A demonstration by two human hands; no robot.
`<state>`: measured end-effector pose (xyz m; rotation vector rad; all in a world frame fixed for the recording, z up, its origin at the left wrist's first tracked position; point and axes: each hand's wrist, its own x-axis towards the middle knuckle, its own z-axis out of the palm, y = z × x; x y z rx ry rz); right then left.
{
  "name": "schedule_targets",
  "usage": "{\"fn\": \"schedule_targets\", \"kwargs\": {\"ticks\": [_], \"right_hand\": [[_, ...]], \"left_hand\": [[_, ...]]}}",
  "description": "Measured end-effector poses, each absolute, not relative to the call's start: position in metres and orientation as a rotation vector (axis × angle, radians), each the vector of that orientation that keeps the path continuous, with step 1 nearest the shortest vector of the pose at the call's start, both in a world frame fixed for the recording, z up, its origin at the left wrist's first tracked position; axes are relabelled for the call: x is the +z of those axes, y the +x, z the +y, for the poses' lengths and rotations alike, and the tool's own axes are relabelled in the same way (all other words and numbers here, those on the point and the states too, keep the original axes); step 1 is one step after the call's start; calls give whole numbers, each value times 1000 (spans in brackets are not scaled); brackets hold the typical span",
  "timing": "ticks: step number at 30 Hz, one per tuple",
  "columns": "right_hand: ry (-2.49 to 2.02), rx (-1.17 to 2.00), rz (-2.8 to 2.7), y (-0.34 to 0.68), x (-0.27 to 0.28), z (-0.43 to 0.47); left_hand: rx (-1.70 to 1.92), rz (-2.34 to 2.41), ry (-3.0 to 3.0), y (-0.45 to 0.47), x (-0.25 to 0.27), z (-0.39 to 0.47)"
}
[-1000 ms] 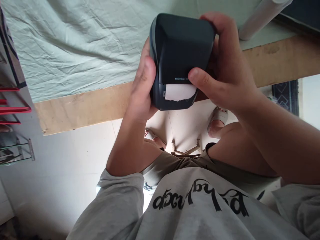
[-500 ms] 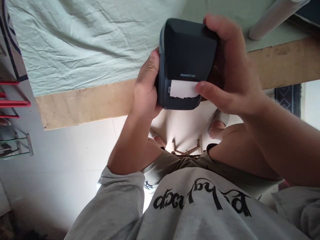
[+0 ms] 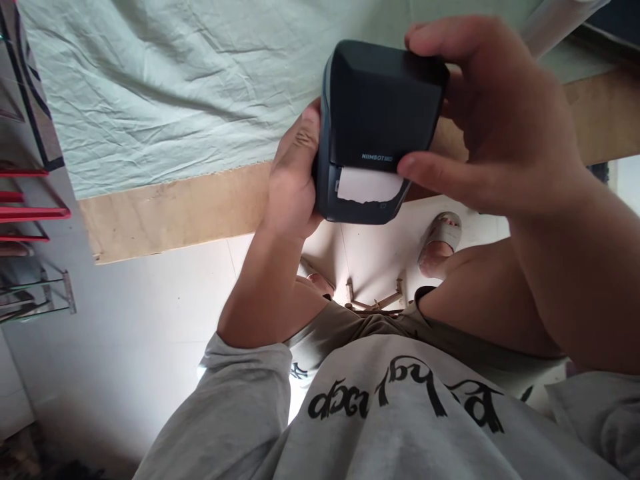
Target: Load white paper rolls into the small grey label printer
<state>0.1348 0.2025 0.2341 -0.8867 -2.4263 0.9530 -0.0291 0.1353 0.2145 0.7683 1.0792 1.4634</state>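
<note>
A black label printer [image 3: 383,100] with NIIMBOT lettering is held up in front of me, over the edge of the cloth-covered surface. A white paper label strip [image 3: 370,185] with a ragged end sticks out of its slot below the lid. My left hand [image 3: 296,170] is wrapped round the printer's left side, thumb along the edge and other fingers hidden beneath. My right hand [image 3: 505,113] spans the right side, with its thumb at the lid's lower right corner beside the paper and a finger at the upper right corner. The lid looks closed.
A pale green cloth [image 3: 175,87] covers the surface ahead, which has a wooden edge [image 3: 185,210]. A white cylinder [image 3: 560,27] stands at the upper right. Red-edged racks [image 3: 35,213] are at the left. My legs and a slippered foot [image 3: 443,237] are below.
My right hand has shifted right and its palm has moved away from the printer's side, its thumb moving from the paper onto the lid's corner. The printer has moved slightly right.
</note>
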Motion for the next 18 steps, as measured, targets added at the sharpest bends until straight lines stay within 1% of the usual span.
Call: {"fn": "schedule_targets", "kwargs": {"ticks": [3,6,13,16,18], "right_hand": [[-880,758,-2527,135,237,205],[-913,640,-2432,137,240,205],[-950,762,-1971,128,241,196],[-961,808,-1874,121,247,191],[-982,873,-1913,122,252,191]], "left_hand": [[1452,1089,722,-27,215,137],[1433,1032,715,-20,221,139],[1438,1053,734,-15,224,139],[1420,1051,732,-18,222,138],[1413,1042,736,-18,223,138]]}}
